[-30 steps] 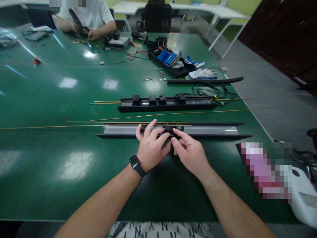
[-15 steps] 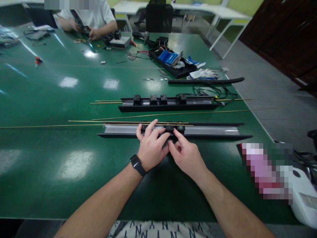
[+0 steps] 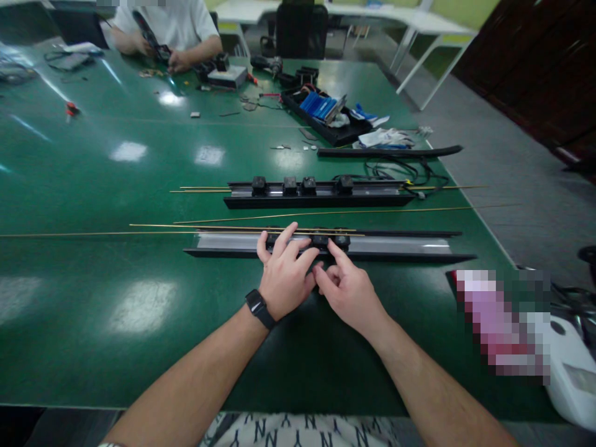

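A long black channel with a pale inner strip [image 3: 400,246] lies across the table in front of me. Small black blocks sit in it, among them a block [image 3: 320,239] by my fingertips and another block [image 3: 342,239] to its right. Over the channel and blocks, my left hand [image 3: 288,267] rests with its fingers spread. My right hand [image 3: 347,282] points its index finger at the middle block, its thumb apart from that finger and close to my left thumb. Thin brass-coloured rods [image 3: 223,228] lie along the channel's far edge, passing by my left fingertips.
Behind lies a second black channel [image 3: 316,202] with several blocks. Further back are a black strip [image 3: 391,151], cables [image 3: 395,167], gloves [image 3: 386,138] and a tray [image 3: 344,133] with blue parts. Another person [image 3: 162,31] handles a dark object. A white device [image 3: 570,372] stands front right.
My hands stay almost in place at the blocks, with only slight finger movement. The whole view shifts slightly.
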Demonstrator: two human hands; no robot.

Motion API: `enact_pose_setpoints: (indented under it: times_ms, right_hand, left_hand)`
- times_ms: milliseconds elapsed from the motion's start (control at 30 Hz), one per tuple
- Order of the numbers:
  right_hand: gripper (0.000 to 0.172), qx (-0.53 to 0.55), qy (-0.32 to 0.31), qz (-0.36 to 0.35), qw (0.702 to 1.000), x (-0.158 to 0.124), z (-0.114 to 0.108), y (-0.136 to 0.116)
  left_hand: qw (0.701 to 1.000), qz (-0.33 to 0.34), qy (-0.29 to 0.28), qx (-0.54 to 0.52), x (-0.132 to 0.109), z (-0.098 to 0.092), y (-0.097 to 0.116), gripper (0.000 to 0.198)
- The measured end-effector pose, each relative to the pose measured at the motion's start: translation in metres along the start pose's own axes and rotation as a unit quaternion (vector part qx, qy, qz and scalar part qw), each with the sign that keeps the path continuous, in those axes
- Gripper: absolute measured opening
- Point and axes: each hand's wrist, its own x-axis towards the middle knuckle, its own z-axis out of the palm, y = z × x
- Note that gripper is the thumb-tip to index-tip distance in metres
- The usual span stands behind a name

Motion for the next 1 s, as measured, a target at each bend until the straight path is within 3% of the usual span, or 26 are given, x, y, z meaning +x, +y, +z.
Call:
enact_pose_setpoints:
  times_ms: [300,1000]
  right_hand:
    - [0.075,0.011,-0.018,0.004,1.000,0.0016,-0.0013,0.0034]
    - [0.078,0.062,-0.049,0.024,0.997,0.0056,0.0025,0.0069]
  left_hand:
    - [0.998,-0.046,-0.029,0.010,0.0026,-0.0002,0.0032,0.006]
    - [0.998,-0.045,-0.047,0.025,0.0025,-0.0017,0.0084,0.009]
